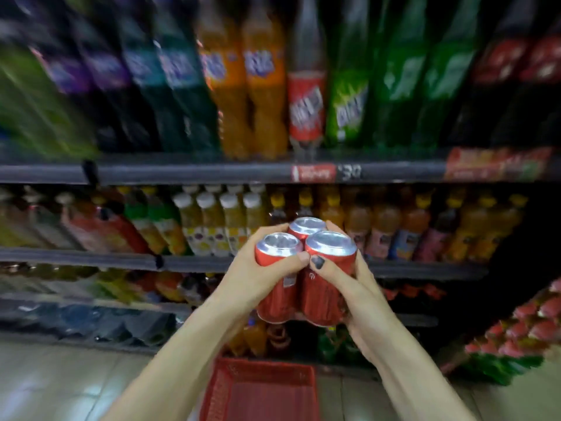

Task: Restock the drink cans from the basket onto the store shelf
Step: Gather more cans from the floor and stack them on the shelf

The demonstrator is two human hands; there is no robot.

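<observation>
Before shelf (pixel 212 173), both hands clasp three red cans (pixel 303 268).

Both bare forearms reach up and forward from the lower edge, converging toward the middle. The left hand (pixel 261 268) curls inward, thumb laid across the front, fingers wrapped round the far side. The right hand (pixel 349 284) mirrors it, palm turned in, thumb with a dark-painted nail pressed beside the left thumb tip. Both are clamped on three cans (pixel 303 268) held upright between them
</observation>
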